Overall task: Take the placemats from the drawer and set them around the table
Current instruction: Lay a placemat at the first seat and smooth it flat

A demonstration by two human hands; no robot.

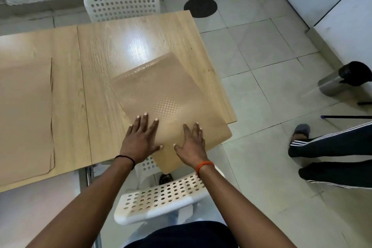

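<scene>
A tan placemat (pixel 161 90) lies skewed on the right end of the light wooden table (pixel 112 46), with its near corner hanging past the table's front edge. My left hand (pixel 141 139) rests flat on the mat's near left edge, fingers spread. My right hand (pixel 192 141) presses flat on the mat's near part, fingers also apart. Neither hand grips the mat. A second tan placemat (pixel 24 119) lies flat on the table's left end, cut off by the frame's left side.
A white perforated chair (pixel 120 4) stands at the table's far side, and another white perforated chair (pixel 161 197) is right in front of me. Another person's legs (pixel 330 149) stand on the tiled floor at right, near a metal bin (pixel 340 80).
</scene>
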